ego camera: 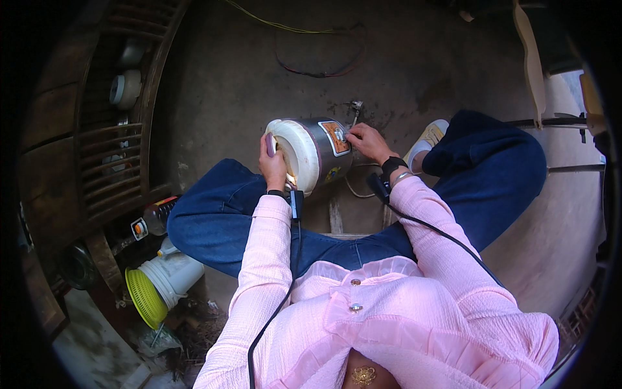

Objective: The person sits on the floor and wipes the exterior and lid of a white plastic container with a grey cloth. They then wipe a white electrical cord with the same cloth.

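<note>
An electric kettle or small cooker (311, 150) with a dark metal body and a white plastic end lies tilted on its side between my knees. My left hand (273, 167) grips the purple handle-like part at its white end. At the opposite end, my right hand (369, 142) has its fingertips against the body beside an orange sticker. Beyond that hand, a plug (357, 105) lies on the floor, and a pale cord loops below the appliance. Both wrists wear black bands with dark cabled devices.
A slatted wooden cabinet (146, 116) stands at the left. Near my left knee are a bottle (160, 216), a white bucket (172, 274) and a yellow-green plastic basket (146, 297). Thin wires (320, 75) lie on the floor ahead. Part of a wooden stool-like frame (335, 216) shows between my legs.
</note>
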Demonstrator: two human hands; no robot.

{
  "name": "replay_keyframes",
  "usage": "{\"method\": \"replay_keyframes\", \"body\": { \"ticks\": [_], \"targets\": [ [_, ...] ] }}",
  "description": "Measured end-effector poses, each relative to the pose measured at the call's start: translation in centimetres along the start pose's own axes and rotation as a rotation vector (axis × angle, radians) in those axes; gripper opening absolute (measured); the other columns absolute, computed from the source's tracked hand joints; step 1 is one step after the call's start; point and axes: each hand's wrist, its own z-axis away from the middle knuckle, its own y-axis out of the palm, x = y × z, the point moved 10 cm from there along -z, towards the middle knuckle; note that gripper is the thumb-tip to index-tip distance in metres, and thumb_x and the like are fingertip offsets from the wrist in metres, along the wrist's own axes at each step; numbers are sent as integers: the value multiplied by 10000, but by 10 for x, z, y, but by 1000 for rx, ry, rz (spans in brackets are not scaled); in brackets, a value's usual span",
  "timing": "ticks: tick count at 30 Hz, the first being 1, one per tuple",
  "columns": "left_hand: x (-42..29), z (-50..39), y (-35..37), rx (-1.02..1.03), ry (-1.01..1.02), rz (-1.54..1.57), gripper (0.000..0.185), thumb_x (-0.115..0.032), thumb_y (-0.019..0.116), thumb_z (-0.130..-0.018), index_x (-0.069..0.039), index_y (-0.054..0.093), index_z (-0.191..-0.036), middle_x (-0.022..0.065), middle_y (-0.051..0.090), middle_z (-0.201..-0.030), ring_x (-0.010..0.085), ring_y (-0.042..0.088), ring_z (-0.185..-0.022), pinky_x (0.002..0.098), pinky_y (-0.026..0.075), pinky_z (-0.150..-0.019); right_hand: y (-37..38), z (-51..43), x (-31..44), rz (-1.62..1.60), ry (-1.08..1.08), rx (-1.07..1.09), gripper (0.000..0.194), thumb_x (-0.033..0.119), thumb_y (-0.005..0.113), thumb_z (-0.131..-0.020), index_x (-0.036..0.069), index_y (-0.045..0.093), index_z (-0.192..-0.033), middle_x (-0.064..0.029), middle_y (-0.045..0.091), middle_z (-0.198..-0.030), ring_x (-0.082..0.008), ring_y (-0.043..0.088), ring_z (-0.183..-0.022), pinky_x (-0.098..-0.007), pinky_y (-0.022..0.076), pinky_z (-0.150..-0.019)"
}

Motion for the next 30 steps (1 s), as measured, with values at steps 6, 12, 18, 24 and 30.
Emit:
{"method": "replay_keyframes", "body": {
  "ticks": [6,12,18,24,30],
  "targets": [
    [3,-1,1,2,-17,62,582,-18,562,-794,-169,525,-1356,187,659,-1179,351,641,-1075,387,478,-937,9,17,10,173,-93,-26,238,263,632,-889,138,697,-1081,-77,613,-1120,-319,620,-1007,-389,504,-859],
    [0,-2,2,-9,1,38,579,-14,556,-787,-152,535,-1349,190,657,-1184,355,640,-1074,383,477,-934,14,19,12,107,-102,-25,237,189,631,-862,111,679,-1081,-115,609,-1071,-347,604,-1000,-406,501,-850],
    [3,-2,2,2,3,38,584,-14,563,-783,-158,543,-1349,184,656,-1193,354,635,-1085,376,470,-945,16,15,9,60,-109,8,259,183,632,-850,45,681,-1063,-161,624,-1054,-368,599,-1005,-427,491,-866],
    [7,-2,3,14,-19,10,576,-12,556,-794,-155,540,-1352,184,641,-1223,343,622,-1114,370,459,-962,20,13,1,45,-42,-41,305,233,654,-807,28,690,-1029,-169,647,-1042,-360,620,-975,-421,495,-858],
    [3,-2,2,3,24,-16,580,-19,557,-802,-179,538,-1360,190,642,-1221,350,627,-1105,376,466,-957,38,4,-49,-409,278,116,299,275,655,-785,-1,703,-889,-81,662,-764,-189,627,-714,-339,487,-668]
  ]
}}
